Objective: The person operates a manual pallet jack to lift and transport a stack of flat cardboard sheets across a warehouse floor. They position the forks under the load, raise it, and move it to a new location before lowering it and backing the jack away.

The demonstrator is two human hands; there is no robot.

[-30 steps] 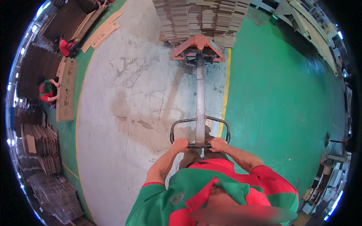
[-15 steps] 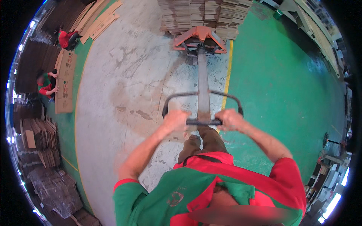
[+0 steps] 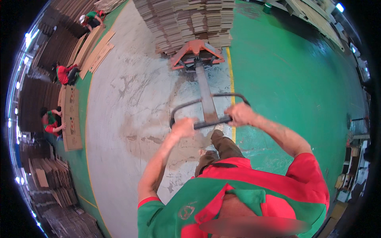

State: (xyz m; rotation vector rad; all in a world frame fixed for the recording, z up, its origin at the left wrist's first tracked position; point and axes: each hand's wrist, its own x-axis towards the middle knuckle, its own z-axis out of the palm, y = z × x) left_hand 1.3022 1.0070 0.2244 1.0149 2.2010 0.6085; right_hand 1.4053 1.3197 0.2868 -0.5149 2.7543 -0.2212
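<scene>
Gripping the pallet jack handle [image 3: 208, 121], my left hand [image 3: 183, 127] and right hand [image 3: 240, 114] stay clenched around its crossbar; the orange jack [image 3: 196, 53] sits under stacked cardboard [image 3: 186, 20].

short-sleeved shirt [image 3: 238, 190] in red and green with a small chest emblem [image 3: 185, 212], brown trousers [image 3: 220, 148]

Orange pallet jack [image 3: 197, 53] under stacked cardboard [image 3: 186, 20]; grey tiller, black loop handle [image 3: 209, 107] tilted toward person.
</scene>
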